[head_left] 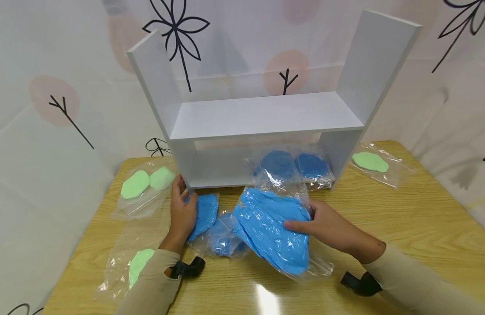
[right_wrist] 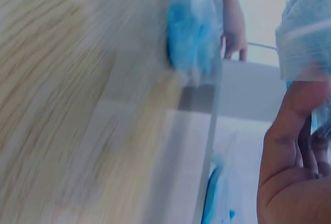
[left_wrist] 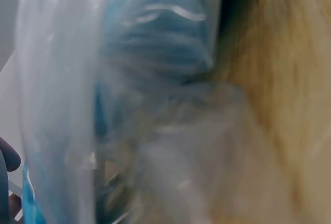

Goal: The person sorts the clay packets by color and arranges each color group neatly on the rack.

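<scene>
Blue bag (head_left: 271, 225), large: near side of shelf (head_left: 267, 116), right edge pinched by right hand (head_left: 332, 227); probably soft, slippery, best gripped edgewise. Left hand (head_left: 182, 218): at smaller bag (head_left: 205, 214), hold unclear.

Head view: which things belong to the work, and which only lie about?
Likely in use:
large blue bag, in the right hand
small blue bag beside the left hand
blue bag between them
white shelf, blue bags on it

Likely just lying about:
green bags at left
green bag at right
</scene>
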`<state>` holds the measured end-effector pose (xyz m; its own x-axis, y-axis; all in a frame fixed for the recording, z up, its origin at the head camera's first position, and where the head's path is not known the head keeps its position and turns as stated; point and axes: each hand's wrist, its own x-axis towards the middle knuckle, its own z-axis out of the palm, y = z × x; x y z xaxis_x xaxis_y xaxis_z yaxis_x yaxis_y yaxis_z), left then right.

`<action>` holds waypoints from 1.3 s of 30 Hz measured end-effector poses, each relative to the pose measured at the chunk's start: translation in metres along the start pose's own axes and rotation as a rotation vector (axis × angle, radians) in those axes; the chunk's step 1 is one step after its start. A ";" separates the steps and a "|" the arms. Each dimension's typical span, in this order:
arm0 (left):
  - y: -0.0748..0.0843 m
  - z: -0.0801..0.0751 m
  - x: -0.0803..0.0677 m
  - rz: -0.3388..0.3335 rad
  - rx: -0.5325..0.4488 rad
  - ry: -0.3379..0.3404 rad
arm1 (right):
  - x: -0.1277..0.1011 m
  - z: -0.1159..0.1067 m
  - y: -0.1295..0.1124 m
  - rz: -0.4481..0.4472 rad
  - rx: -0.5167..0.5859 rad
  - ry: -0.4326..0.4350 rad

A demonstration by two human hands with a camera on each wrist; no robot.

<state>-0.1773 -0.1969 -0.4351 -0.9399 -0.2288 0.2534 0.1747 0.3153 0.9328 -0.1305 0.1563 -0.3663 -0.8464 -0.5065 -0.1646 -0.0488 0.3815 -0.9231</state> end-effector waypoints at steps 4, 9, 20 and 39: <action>0.019 -0.001 -0.004 -0.028 -0.012 -0.020 | 0.004 0.008 -0.005 0.016 0.130 0.010; 0.022 -0.002 -0.006 -0.030 -0.007 -0.021 | 0.014 0.018 -0.010 0.035 0.270 0.033; -0.011 0.000 0.001 0.039 -0.017 0.011 | 0.045 0.039 -0.028 0.008 0.444 0.138; 0.001 0.000 0.001 0.014 -0.039 0.000 | 0.096 0.068 -0.047 0.010 0.809 0.220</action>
<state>-0.1780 -0.1971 -0.4338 -0.9373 -0.2245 0.2667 0.1995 0.2822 0.9384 -0.1733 0.0374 -0.3622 -0.9330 -0.3115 -0.1802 0.2839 -0.3295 -0.9005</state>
